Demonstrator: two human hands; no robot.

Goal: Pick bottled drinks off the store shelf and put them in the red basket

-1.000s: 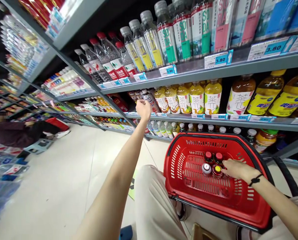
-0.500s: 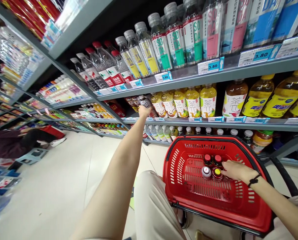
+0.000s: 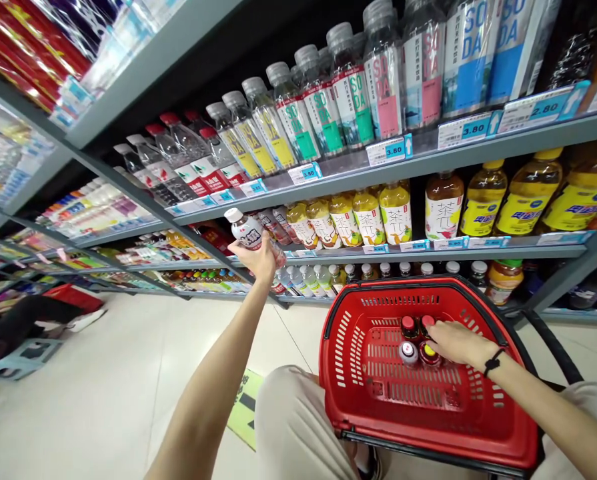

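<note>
My left hand (image 3: 259,257) grips a drink bottle (image 3: 248,230) with a white cap and a pale label bearing dark lettering. That bottle is tilted, just in front of the middle shelf. Inside the red shopping basket (image 3: 331,400), my right hand (image 3: 455,343) reaches over a small cluster of bottles, its fingers bent against them; the undersides of the fingers are hidden. The cluster shows two red-capped bottles (image 3: 409,325), a white-capped bottle (image 3: 408,352) and a yellow-capped bottle (image 3: 429,353).
Soda water bottles (image 3: 338,87) line the upper shelf, above price tags. Tea bottles (image 3: 368,217) and yellow-labelled bottles (image 3: 485,200) fill the middle shelf (image 3: 518,253). A seated person's legs (image 3: 33,317) and a stool (image 3: 23,360) are at the left. The black basket handle (image 3: 553,343) leans right.
My left hand has drawn a white-capped bottle out from the middle shelf, toward me and left. My right hand stays by the bottles in the basket. The view has shifted somewhat.
</note>
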